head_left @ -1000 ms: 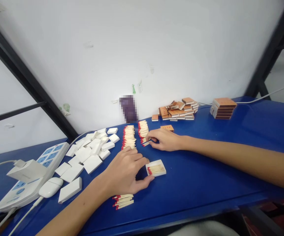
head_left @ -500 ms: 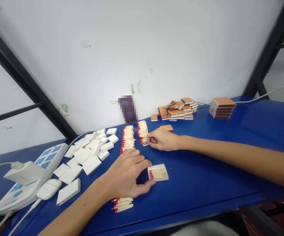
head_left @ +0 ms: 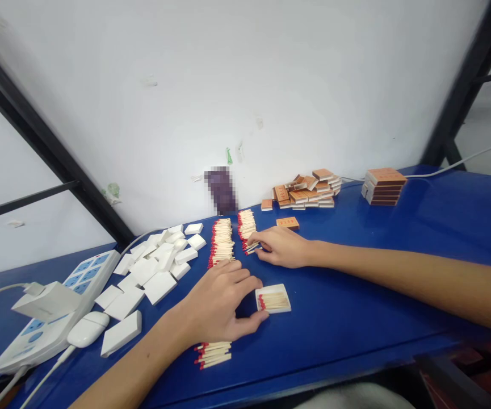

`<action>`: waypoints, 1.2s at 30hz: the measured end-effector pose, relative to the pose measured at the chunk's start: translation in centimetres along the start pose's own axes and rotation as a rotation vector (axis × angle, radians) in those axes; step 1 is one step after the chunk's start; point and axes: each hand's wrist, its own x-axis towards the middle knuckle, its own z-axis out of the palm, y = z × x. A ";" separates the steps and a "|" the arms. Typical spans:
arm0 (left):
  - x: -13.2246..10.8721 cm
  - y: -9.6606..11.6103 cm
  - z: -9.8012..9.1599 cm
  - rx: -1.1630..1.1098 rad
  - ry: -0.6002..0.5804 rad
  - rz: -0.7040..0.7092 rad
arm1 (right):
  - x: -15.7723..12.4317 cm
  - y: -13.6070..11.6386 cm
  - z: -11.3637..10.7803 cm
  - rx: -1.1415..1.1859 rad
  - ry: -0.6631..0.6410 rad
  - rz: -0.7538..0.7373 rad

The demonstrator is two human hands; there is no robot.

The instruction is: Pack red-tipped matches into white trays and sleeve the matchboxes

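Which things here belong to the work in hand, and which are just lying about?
Apparently work: matchbox tray by the left hand, matches at the right hand, match pile, white trays, matchbox heap, stacked matchboxes.

Apparently lying about: power strip, charger, earbud case.

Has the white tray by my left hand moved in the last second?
Yes, slightly: the white tray has shifted right, judged against the lone orange matchbox.

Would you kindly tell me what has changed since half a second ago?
The right hand has uncurled its index finger, reaching leftward onto the right match row; whether it grips anything is unclear. The left hand stays at the white tray.
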 end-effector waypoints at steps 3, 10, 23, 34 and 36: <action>0.0 0.0 0.1 -0.002 0.006 0.002 | 0.0 -0.1 0.0 0.003 0.001 -0.020; -0.1 0.0 0.1 0.000 0.014 -0.001 | 0.0 -0.1 0.0 -0.001 0.005 -0.040; 0.0 0.0 -0.1 0.021 0.017 0.028 | 0.1 -0.1 -0.1 0.015 0.006 -0.078; -0.2 0.0 0.1 0.001 0.014 0.018 | 0.0 0.3 0.2 -0.014 0.030 -0.068; -0.2 0.0 0.1 -0.003 0.012 0.013 | 0.0 0.3 0.1 -0.021 0.031 -0.068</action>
